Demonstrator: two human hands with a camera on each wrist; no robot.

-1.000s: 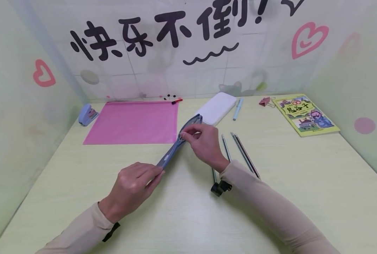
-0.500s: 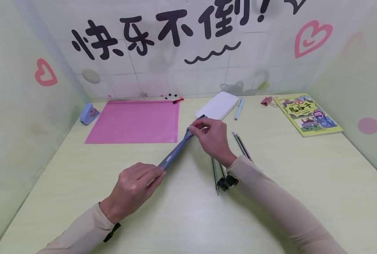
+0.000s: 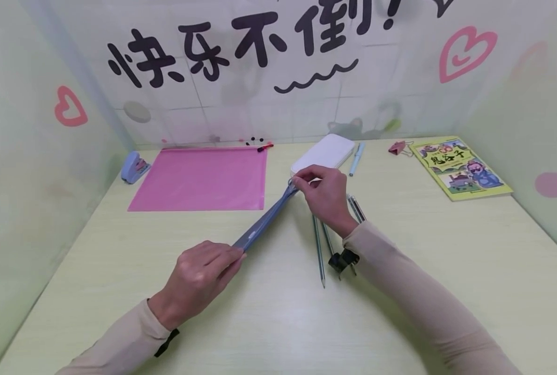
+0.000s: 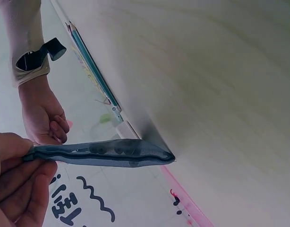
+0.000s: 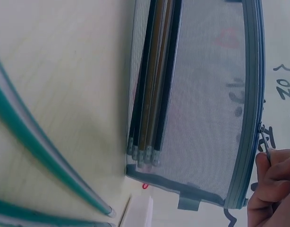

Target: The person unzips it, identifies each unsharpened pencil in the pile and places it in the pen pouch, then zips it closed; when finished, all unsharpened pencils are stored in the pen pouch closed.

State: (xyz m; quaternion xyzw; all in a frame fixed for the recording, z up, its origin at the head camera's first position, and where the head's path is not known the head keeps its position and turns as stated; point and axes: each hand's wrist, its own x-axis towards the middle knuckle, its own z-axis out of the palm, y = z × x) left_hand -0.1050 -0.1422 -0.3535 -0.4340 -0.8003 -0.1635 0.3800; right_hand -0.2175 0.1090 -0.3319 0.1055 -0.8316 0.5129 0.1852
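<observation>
A blue-grey mesh zip pouch [image 3: 266,221] stands on edge above the table. My left hand [image 3: 201,276] grips its near end between thumb and fingers. Near the far end, my right hand [image 3: 325,198] pinches the zipper pull [image 5: 265,142], with the zip running along the pouch's top edge. Through the mesh in the right wrist view, several pencils [image 5: 154,90] lie inside, along the bottom. Loose green pencils [image 3: 318,250] lie on the table under and beside my right wrist, which partly hides them.
Behind the pouch are a pink folder [image 3: 203,179], a white case [image 3: 325,152] and a light-blue pen [image 3: 357,159]. A blue stapler [image 3: 134,167] stands at the far left. A pink binder clip [image 3: 397,148] and a yellow book [image 3: 461,169] lie at the right.
My right hand has drawn the zipper pull away along the pouch toward its far end. The gap at that end no longer shows in the head view. My left hand has kept its grip.
</observation>
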